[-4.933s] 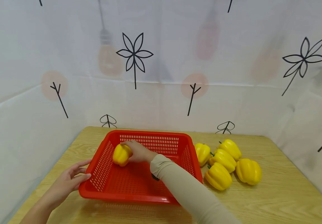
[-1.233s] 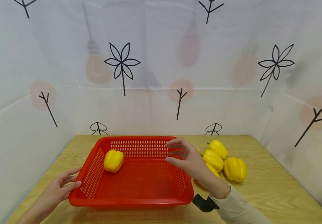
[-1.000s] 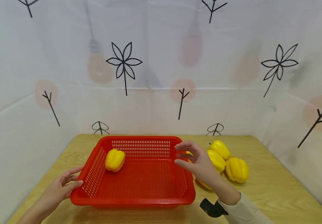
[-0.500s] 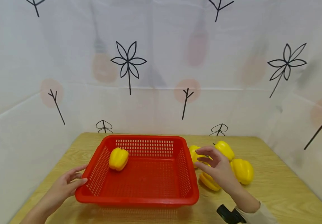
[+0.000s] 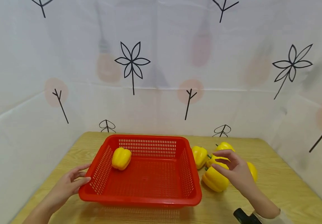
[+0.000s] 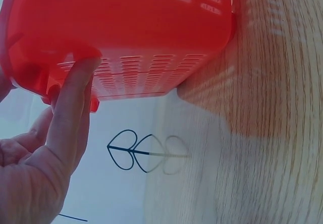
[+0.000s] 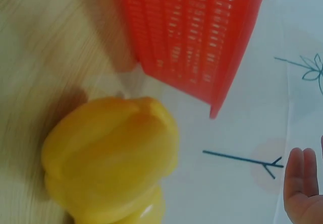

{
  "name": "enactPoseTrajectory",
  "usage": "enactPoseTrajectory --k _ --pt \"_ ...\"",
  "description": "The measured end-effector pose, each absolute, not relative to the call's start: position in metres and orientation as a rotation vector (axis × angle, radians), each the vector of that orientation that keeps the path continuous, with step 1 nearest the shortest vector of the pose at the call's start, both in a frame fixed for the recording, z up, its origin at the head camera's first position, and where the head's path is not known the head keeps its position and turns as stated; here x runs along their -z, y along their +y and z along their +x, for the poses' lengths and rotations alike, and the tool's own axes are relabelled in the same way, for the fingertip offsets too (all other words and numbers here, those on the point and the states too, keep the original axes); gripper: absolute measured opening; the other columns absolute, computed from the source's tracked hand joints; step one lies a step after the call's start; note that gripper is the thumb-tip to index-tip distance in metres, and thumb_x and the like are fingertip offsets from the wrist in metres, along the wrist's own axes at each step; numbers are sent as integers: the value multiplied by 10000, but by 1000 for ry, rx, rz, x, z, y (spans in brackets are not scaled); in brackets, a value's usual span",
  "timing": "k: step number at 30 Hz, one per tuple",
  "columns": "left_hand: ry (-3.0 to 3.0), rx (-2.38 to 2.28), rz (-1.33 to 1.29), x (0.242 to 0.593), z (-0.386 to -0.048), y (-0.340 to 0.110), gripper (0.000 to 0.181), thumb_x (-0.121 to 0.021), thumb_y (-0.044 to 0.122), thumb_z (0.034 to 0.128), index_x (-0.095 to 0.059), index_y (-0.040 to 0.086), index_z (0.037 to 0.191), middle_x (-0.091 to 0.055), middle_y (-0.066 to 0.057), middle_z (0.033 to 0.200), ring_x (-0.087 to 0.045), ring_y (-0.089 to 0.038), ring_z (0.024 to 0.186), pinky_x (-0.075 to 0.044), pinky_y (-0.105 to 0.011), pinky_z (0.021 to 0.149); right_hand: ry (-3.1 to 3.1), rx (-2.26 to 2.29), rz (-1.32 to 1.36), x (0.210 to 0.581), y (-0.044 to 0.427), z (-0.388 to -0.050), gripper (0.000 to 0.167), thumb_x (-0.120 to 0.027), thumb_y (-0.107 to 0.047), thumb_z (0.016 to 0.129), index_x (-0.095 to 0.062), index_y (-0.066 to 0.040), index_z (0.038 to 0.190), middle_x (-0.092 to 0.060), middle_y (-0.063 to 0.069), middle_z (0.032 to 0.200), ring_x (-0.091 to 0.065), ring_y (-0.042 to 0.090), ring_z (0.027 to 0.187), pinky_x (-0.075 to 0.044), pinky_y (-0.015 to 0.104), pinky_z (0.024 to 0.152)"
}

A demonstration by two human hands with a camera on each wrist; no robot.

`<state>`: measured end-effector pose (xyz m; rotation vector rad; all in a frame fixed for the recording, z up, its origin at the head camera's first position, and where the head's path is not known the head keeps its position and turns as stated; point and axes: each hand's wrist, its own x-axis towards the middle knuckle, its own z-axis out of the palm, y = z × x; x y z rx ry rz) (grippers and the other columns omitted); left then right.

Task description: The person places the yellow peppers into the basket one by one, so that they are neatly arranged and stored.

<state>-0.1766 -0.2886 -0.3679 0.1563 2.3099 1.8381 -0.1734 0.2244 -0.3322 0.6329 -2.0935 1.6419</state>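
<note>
A red perforated basket (image 5: 144,199) stands on the wooden table, with one yellow bell pepper (image 5: 121,158) lying at its left inside. My left hand (image 5: 68,185) holds the basket's left rim; in the left wrist view the fingers (image 6: 75,98) lie against its outer wall, thumb partly out of sight. Over a cluster of yellow peppers (image 5: 215,179) to the basket's right hovers my right hand (image 5: 237,171), fingers bent loosely with a gap to the thumb and nothing between them. The right wrist view has a large pepper (image 7: 111,158) beside the basket (image 7: 192,42) and the hand (image 7: 303,188) apart from it.
A yellow pepper (image 5: 199,157) sits close to the basket's right wall. The wooden table (image 5: 275,186) runs out to the right of the peppers. Behind it hangs a white cloth (image 5: 161,109) with printed flowers and twigs.
My right hand has let go of the pepper inside the basket and moved right, out over the cluster. My left hand keeps its place at the rim. The head view has shifted slightly.
</note>
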Motion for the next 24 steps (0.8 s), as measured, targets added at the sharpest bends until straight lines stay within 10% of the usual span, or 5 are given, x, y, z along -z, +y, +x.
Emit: enactPoseTrajectory --k 24 --pt "2297 -1825 159 365 -176 -288 665 -584 170 924 -214 -64 1425 -507 -172 1114 -619 -236 913 -528 -377 765 -2333 -1213 494 351 284 -169 342 -700 93 764 -562 42 1073 -561 -130 1042 -508 -58 986 -393 66 824"
